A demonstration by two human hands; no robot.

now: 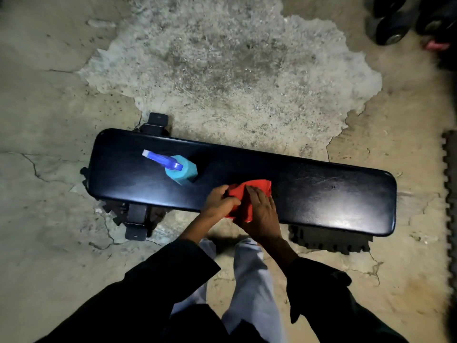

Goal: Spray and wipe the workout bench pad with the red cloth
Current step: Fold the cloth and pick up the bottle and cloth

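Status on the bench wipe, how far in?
Spraying can't be confirmed: the spray bottle stands on the bench pad, untouched, and no wet film is distinguishable from glare. In hand: both the left hand and right hand grip the bunched red cloth at the pad's near edge. Left: wiping the full pad.

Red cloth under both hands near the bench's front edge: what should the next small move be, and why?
Probably sweep the red cloth rightward along the bench pad. Both the left hand and right hand already press it mid-pad, the spray bottle stands to their left, and the right stretch lies open.
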